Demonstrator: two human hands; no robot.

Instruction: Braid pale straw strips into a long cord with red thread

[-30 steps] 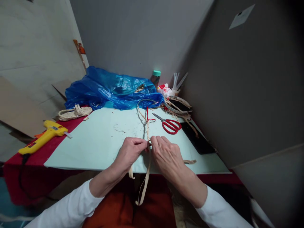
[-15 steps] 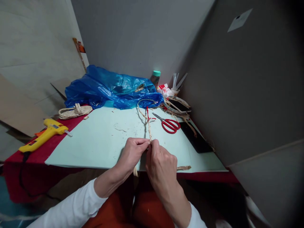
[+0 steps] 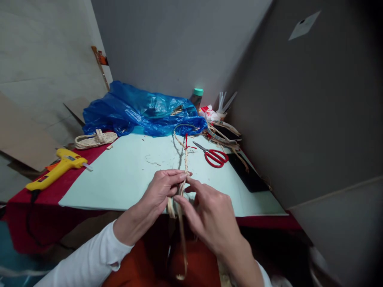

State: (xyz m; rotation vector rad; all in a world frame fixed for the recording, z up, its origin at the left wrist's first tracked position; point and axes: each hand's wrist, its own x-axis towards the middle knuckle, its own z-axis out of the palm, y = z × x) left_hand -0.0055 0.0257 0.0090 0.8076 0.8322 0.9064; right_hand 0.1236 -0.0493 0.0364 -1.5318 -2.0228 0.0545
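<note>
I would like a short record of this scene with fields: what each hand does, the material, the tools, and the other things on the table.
left hand: left hand pinches the braided straw cord at its near end
right hand: right hand grips a loose straw strip that hangs off the table edge
surface: pale green mat on a red cloth
tools: red scissors right of the cord; yellow glue gun at the left
other: blue plastic bag at the back; coiled straw bundle beside it
</note>
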